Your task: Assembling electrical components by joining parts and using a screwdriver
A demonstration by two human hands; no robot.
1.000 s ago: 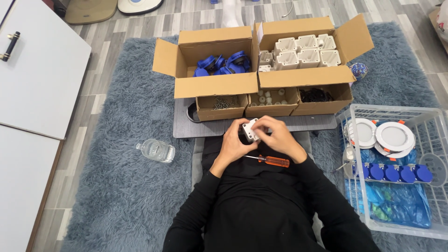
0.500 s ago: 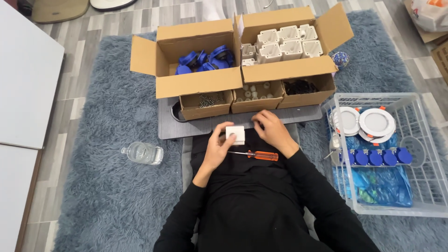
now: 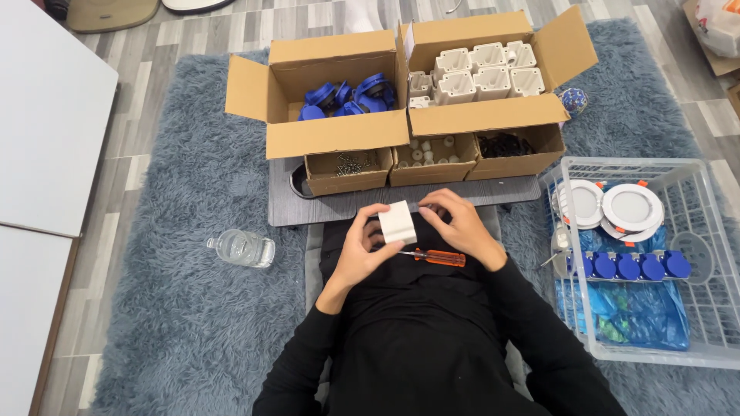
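Right hand (image 3: pixel 462 225) lower (square white block (image 3: pixel 398 222))

Screwdriver (image 3: pixel 435 256) tip hidden behind the white block (image 3: pixel 398 222) — basket (image 3: pixel 717 350) cut off at right edge.

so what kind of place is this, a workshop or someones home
Probably a home room used for piecework assembly. The person sits on a shaggy grey rug over wood-look flooring, with cardboard boxes of blue parts and white housings, and a wire basket holding finished pieces.
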